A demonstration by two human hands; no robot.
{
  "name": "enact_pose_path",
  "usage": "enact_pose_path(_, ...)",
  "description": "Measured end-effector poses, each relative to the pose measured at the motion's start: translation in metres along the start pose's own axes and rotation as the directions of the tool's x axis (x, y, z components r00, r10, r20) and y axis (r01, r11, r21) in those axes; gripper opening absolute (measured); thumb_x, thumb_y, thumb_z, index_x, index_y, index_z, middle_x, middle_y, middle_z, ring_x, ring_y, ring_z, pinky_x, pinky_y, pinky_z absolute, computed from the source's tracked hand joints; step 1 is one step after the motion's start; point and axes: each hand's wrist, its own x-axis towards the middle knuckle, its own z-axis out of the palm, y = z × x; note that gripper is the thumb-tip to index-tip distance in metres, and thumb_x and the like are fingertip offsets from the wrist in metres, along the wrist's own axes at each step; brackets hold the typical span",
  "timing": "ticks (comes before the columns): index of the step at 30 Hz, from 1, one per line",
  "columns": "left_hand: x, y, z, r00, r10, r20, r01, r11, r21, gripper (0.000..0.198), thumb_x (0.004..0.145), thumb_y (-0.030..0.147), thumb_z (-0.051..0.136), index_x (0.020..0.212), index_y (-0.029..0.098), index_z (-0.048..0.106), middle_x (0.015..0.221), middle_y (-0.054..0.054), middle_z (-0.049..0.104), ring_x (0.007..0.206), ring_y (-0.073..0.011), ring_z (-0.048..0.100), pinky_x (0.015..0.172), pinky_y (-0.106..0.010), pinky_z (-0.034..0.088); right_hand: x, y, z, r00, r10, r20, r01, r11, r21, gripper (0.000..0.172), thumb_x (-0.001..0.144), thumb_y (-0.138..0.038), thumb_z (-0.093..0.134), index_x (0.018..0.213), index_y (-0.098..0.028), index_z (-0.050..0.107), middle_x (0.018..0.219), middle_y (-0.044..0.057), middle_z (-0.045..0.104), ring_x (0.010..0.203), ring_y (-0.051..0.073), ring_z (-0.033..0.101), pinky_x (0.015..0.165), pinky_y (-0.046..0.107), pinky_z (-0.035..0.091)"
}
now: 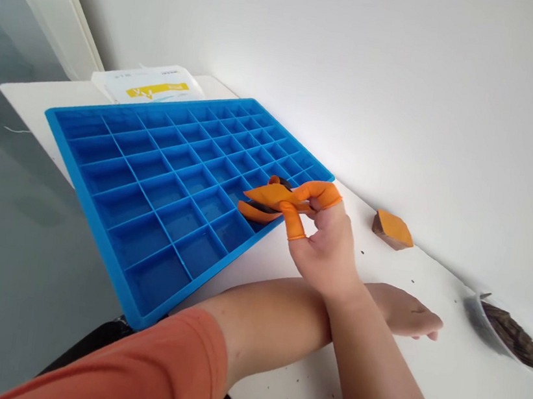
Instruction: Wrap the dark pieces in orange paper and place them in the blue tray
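My right hand (326, 247) is over the near right corner of a blue tray (97, 216) with many square compartments. Orange finger covers sit on its thumb and forefinger. These pinch an orange-handled tool (266, 198) with dark parts, which points left over the tray's compartments. My left arm, in an orange sleeve, crosses under my right forearm. My left hand (406, 313) lies palm down on the white table (418, 389), fingers stretched flat, holding nothing. It is nearest to a brown wedge with an orange face (393, 229).
A shallow clear dish of dark brown chips (512, 331) stands at the right by the white wall. A white packet with a yellow label (150, 85) lies behind the tray. Dark crumbs dot the table. The table's left edge drops to a grey floor.
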Motion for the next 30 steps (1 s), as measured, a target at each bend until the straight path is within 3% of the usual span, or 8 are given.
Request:
enact_pose_path(6,0.0,0.0,0.0,1.0,-0.008,0.015,0.008,1.0,0.011,0.038,0.092,0.045,0.034,0.114,0.025,0.058,0.129,-0.001,0.068,0.126,-0.0236,0.059,0.111,-0.042,0.043,0.0,-0.019,0.005,0.992,0.094,0.082,-0.078,0.981,-0.179,0.012,0.096,-0.027,0.054,0.108,-0.026,0.051,0.105,0.004,0.074,0.085,0.021,0.075,0.077,0.039,0.06)
enact_pose_path(10,-0.001,0.0,-0.001,1.0,-0.014,0.015,0.014,1.0,-0.004,0.038,0.091,0.047,0.036,0.113,0.026,0.059,0.131,-0.002,0.068,0.129,-0.0249,0.058,0.11,-0.043,0.044,0.0,-0.027,0.009,0.989,0.134,0.066,-0.11,0.953,-0.281,0.012,0.095,-0.026,0.054,0.107,-0.025,0.055,0.095,0.004,0.076,0.084,0.024,0.076,0.073,0.038,0.058)
enact_pose_path(15,-0.005,0.003,0.0,1.0,-0.016,-0.006,0.016,1.0,0.011,0.036,0.091,0.044,0.035,0.112,0.025,0.059,0.128,-0.002,0.068,0.124,-0.0238,0.06,0.11,-0.042,0.045,0.0,-0.015,0.003,0.994,0.059,-0.095,-0.07,0.992,-0.109,0.015,0.095,-0.028,0.06,0.107,-0.027,0.053,0.099,0.002,0.073,0.087,0.021,0.076,0.079,0.04,0.062)
enact_pose_path(19,-0.006,0.004,0.0,1.0,-0.017,-0.024,0.017,1.0,0.003,0.033,0.091,0.042,0.037,0.107,0.024,0.059,0.125,-0.002,0.069,0.121,-0.0226,0.062,0.108,-0.038,0.045,0.001,-0.004,-0.002,0.949,-0.011,-0.317,0.002,1.0,-0.03,0.015,0.096,-0.03,0.062,0.106,-0.028,0.051,0.101,0.004,0.071,0.093,0.022,0.076,0.086,0.044,0.063)
enact_pose_path(22,-0.004,0.003,-0.001,1.0,0.001,-0.011,-0.001,1.0,0.003,0.033,0.092,0.042,0.036,0.107,0.023,0.059,0.124,-0.002,0.069,0.121,-0.0221,0.062,0.108,-0.037,0.044,0.002,-0.004,-0.001,0.92,-0.056,-0.388,0.037,0.998,-0.055,0.013,0.096,-0.028,0.062,0.104,-0.029,0.052,0.099,0.004,0.071,0.096,0.023,0.075,0.09,0.045,0.063)
enact_pose_path(30,0.001,-0.002,-0.001,1.0,0.018,0.019,-0.018,1.0,0.005,0.037,0.092,0.045,0.034,0.112,0.024,0.058,0.127,-0.003,0.068,0.123,-0.0234,0.06,0.108,-0.04,0.044,-0.001,-0.004,0.009,0.987,-0.022,-0.158,0.02,1.0,-0.02,0.011,0.096,-0.026,0.06,0.105,-0.027,0.053,0.105,0.002,0.073,0.097,0.018,0.075,0.092,0.04,0.063)
